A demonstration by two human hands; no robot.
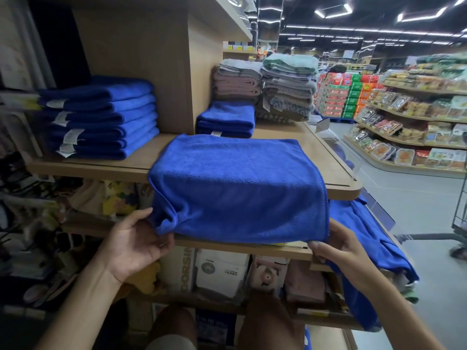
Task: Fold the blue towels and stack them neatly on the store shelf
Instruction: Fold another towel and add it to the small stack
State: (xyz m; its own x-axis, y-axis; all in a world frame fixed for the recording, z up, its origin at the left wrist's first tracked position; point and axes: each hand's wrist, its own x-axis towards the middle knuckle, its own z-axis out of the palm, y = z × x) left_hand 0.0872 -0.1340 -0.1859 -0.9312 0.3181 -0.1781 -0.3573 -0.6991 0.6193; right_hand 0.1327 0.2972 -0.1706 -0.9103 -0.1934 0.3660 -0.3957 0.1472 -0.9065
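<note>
A tall stack of folded blue towels (101, 117) sits at the left end of the shelf (326, 157). Next, the left hand (136, 243) holds the near left corner of the blue towel (235, 188). This towel lies flat on the shelf, and its front part hangs over the edge. The right hand (338, 246) pinches the near right corner. I think both corners should go up together and land on the back edge. There is bare wood on both sides, but a small blue pile (226, 120) sits just behind.
</note>
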